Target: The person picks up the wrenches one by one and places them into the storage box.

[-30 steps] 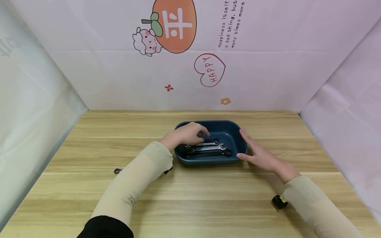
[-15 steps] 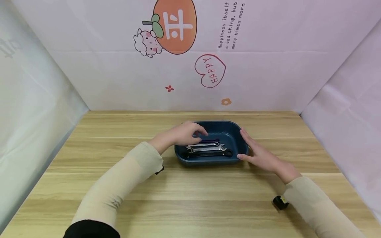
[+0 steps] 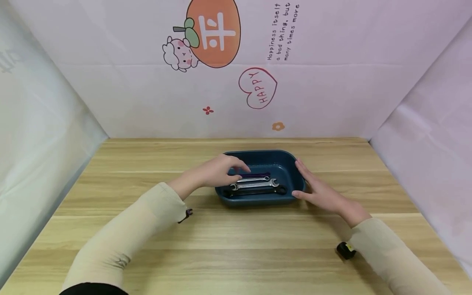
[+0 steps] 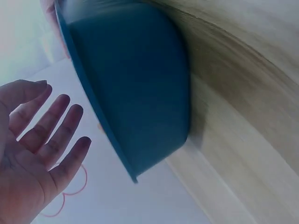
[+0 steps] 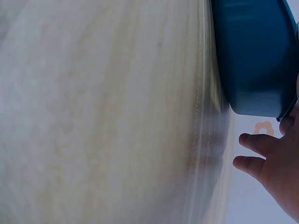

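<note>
A dark blue basin [image 3: 265, 202] stands on the wooden table. Inside lie several wrenches: a black one [image 3: 258, 191], a silver open-end wrench [image 3: 256, 185], a smaller silver wrench [image 3: 258, 179] and a purple one [image 3: 259, 175]. Over the basin's left end hovers my left hand [image 3: 219, 171], thumb and fingers apart. The left wrist view shows its palm [image 4: 23, 182] with nothing in it, beside the basin's outer wall [image 4: 131, 84]. My right hand [image 3: 324, 196] touches the basin's right rim with outstretched fingers and thumb. Part of another purple wrench [image 3: 189, 212] shows past my left sleeve.
A small black object with a yellow label [image 3: 345, 250] lies beside my right sleeve [image 3: 391, 250]. White printed cloth [image 3: 313, 102] rises behind the table [image 3: 258, 246], with more white cloth at both sides.
My left hand has drawn back left from over the wrenches toward the basin's left end. The sleeve now covers the ring end on the table and uncovers the other end. My right hand stays put.
</note>
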